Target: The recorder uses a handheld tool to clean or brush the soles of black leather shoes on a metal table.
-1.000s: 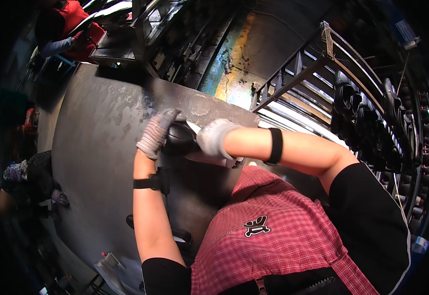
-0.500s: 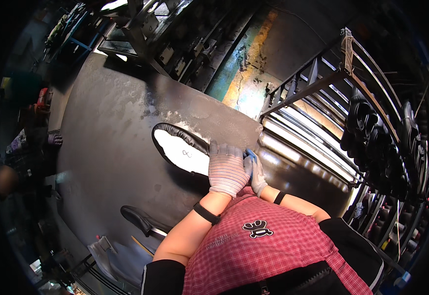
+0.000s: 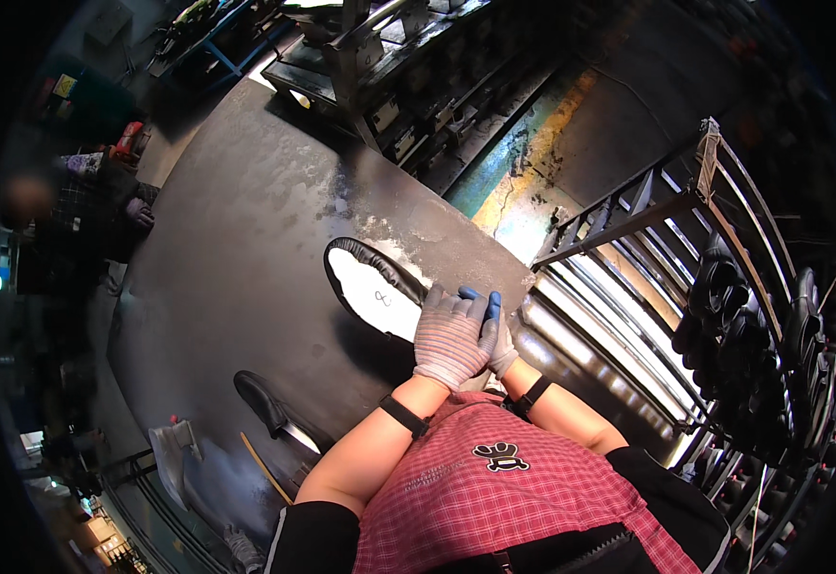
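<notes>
A black shoe upper (image 3: 373,296) is held sole side up over the grey table, its toe pointing to the far left. Its underside is white with a small handwritten mark, and gathered black material runs round the edge. My left hand (image 3: 451,337), in a striped grey glove, closes over the heel end. Pressed against it from the right is my right hand (image 3: 500,337), gloved with blue fingertips, also closed round the heel end. Both hands hide that end of the shoe. A second black shoe (image 3: 263,402) lies on the table by my left forearm.
The grey table (image 3: 217,249) stretches away to the left. A metal rack (image 3: 619,225) with several black shoes (image 3: 724,325) stands on the right. Machinery (image 3: 370,86) rises beyond the table. A co-worker's gloved hand (image 3: 139,212) is at the left edge. A thin stick (image 3: 265,467) lies near my left elbow.
The view has shifted, so the scene sits further right. My left fingers are more bent over the heel, and my right fingertips show higher beside them. The shoe remains in both hands.
</notes>
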Available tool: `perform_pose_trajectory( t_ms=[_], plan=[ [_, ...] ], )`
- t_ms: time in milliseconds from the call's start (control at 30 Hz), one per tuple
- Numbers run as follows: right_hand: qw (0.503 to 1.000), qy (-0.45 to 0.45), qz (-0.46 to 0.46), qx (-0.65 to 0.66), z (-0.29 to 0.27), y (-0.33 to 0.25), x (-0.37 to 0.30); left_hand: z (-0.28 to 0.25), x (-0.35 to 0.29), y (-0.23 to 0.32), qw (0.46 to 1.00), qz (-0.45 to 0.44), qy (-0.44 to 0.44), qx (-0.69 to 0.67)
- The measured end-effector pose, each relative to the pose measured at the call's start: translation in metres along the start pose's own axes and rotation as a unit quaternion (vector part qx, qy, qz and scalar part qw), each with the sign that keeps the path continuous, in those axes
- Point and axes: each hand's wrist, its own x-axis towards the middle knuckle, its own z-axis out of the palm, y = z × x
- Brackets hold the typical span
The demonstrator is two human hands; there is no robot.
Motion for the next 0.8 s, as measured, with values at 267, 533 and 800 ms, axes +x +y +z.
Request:
perform_pose_trajectory(
  t_ms=[267,533,800],
  plan=[
    [0.656,-0.165,-0.304,-0.671,0.019,-0.071,-0.084,0.002,-0.036,-0.115,0.772,-0.334,0.353,-0.41],
    [0.568,-0.179,-0.183,-0.782,0.087,-0.059,0.014,-0.03,0.017,-0.206,0.444,-0.34,0.235,-0.795],
    [0.553,-0.235,-0.206,-0.773,0.266,0.004,0.174,-0.036,-0.086,-0.299,0.44,-0.333,0.413,-0.724]
  ],
)
